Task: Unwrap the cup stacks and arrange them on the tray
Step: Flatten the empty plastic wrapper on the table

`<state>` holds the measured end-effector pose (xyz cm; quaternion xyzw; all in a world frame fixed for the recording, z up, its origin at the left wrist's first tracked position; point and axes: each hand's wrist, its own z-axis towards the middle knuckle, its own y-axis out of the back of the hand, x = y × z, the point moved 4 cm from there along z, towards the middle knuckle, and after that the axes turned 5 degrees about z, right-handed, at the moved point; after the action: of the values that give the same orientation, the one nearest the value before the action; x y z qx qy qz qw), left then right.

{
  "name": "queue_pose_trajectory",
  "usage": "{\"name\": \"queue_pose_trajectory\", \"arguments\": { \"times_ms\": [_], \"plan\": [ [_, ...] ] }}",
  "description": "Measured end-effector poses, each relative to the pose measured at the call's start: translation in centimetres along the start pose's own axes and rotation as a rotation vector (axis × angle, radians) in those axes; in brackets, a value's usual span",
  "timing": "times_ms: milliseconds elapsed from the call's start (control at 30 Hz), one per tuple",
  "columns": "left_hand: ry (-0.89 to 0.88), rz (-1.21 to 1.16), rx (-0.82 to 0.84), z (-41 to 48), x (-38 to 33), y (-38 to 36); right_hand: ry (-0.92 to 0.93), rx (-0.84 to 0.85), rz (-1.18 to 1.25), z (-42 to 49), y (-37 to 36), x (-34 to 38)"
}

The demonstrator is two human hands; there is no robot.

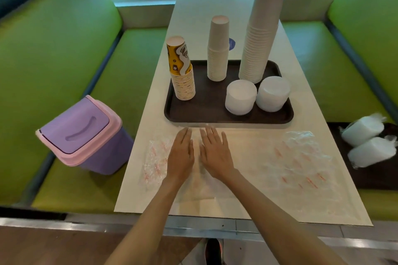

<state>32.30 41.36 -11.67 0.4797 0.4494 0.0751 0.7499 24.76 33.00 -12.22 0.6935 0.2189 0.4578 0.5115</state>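
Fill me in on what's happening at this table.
A person's left hand and right hand lie flat on loose plastic wrapping on the table. The tray holds a yellow cup stack, a short white stack, a tall white stack and two lid stacks. Two wrapped packs lie off to the right.

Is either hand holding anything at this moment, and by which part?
Nothing is held. The left hand and right hand lie flat side by side, fingers straight, on a plastic wrapper spread on the table.
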Motion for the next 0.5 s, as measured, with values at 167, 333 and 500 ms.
{"name": "queue_pose_trajectory", "arguments": {
  "times_ms": [167, 333, 500],
  "plan": [
    [-0.056, 0.156, 0.161, 0.9, 1.8, -2.5, 0.028, 0.044, 0.023, 1.0, -2.1, -0.8],
    [-0.102, 0.325, 0.198, 0.6, 3.1, -3.5, 0.038, 0.075, 0.02, 1.0, -2.9, -1.4],
    [-0.111, 0.392, 0.197, 0.7, 2.9, -3.6, 0.017, 0.082, -0.032, 0.8, -2.6, -3.4]
  ]
}}
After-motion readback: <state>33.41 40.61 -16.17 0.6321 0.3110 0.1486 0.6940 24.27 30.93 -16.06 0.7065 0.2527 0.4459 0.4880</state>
